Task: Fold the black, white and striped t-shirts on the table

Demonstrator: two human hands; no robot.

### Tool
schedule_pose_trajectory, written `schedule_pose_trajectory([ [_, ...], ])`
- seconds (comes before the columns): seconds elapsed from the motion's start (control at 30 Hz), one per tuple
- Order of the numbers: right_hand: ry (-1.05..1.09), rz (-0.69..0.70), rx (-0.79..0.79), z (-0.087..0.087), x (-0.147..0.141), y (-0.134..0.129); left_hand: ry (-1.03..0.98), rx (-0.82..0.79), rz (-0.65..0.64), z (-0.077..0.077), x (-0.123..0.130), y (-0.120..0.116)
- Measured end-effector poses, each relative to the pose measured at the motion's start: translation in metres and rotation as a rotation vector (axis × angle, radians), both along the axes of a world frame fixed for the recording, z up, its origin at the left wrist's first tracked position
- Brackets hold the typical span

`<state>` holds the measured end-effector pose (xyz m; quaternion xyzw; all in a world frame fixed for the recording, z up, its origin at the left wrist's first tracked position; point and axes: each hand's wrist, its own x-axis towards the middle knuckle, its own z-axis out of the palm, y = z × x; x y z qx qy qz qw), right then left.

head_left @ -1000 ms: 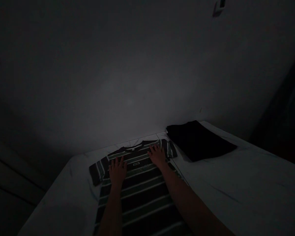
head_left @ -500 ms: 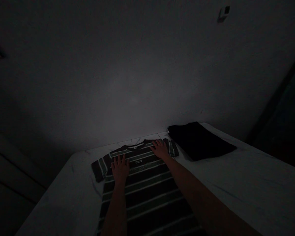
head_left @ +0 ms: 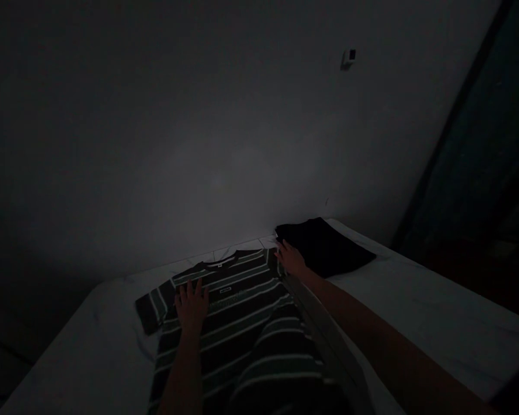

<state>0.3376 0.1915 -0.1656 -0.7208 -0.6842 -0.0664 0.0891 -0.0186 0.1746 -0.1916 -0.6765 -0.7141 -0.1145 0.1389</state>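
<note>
A dark T-shirt with green bands and thin white stripes lies front up, its neck toward the wall. My left hand rests flat on the left chest of the T-shirt, fingers spread. At the opposite shoulder, my right hand has its fingers bent around the T-shirt's right sleeve, which it largely hides. Below that hand, the right side of the T-shirt is raised and rumpled, with a plain greyish underside showing along the edge. The dim light blurs the exact grip.
A folded black garment lies just beyond my right hand. Both garments are on a white, marble-patterned surface against a grey wall. A small white device is fixed high on the wall. A dark opening stands at the right.
My right hand has moved outward from the T-shirt's chest to its right sleeve, and that side has lifted and bunched. My left hand stays on the chest. The view has turned right.
</note>
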Motion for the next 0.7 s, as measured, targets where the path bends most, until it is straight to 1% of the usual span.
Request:
schedule_pose_trajectory([
  [0.07, -0.001, -0.009, 0.01, 0.0, 0.009, -0.009, -0.022, 0.022, -0.013, 0.004, 0.006, 0.002],
  [0.1, 0.0, 0.004, 0.009, -0.001, 0.01, -0.014, -0.033, 0.032, -0.05, 0.007, 0.01, 0.003],
  [0.13, 0.002, 0.02, 0.008, -0.003, 0.009, -0.019, -0.042, 0.036, -0.115, 0.009, 0.016, 0.005],
  [0.2, 0.017, 0.03, 0.008, -0.008, 0.006, -0.026, -0.049, 0.003, -0.309, 0.014, 0.033, 0.007],
  [0.27, 0.042, 0.011, 0.011, -0.011, 0.001, -0.029, -0.061, -0.096, -0.513, 0.018, 0.054, 0.008],
  [0.3, 0.056, -0.001, 0.012, -0.011, 0.0, -0.029, -0.073, -0.147, -0.594, 0.019, 0.065, 0.007],
  [0.37, 0.083, -0.021, 0.009, -0.011, 0.0, -0.028, -0.1, -0.226, -0.727, 0.019, 0.086, 0.004],
  [0.43, 0.104, -0.038, 0.002, -0.009, 0.003, -0.027, -0.118, -0.267, -0.827, 0.018, 0.104, -0.002],
  [0.5, 0.119, -0.049, -0.01, -0.006, 0.008, -0.026, -0.117, -0.288, -0.878, 0.015, 0.114, -0.009],
  [0.53, 0.124, -0.049, -0.018, -0.005, 0.01, -0.026, -0.11, -0.289, -0.879, 0.014, 0.117, -0.013],
  [0.63, 0.132, -0.049, -0.03, 0.003, 0.01, -0.026, -0.082, -0.264, -0.841, 0.008, 0.12, -0.024],
  [0.7, 0.128, -0.049, -0.014, 0.008, 0.003, -0.025, -0.071, -0.243, -0.823, 0.006, 0.119, -0.028],
])
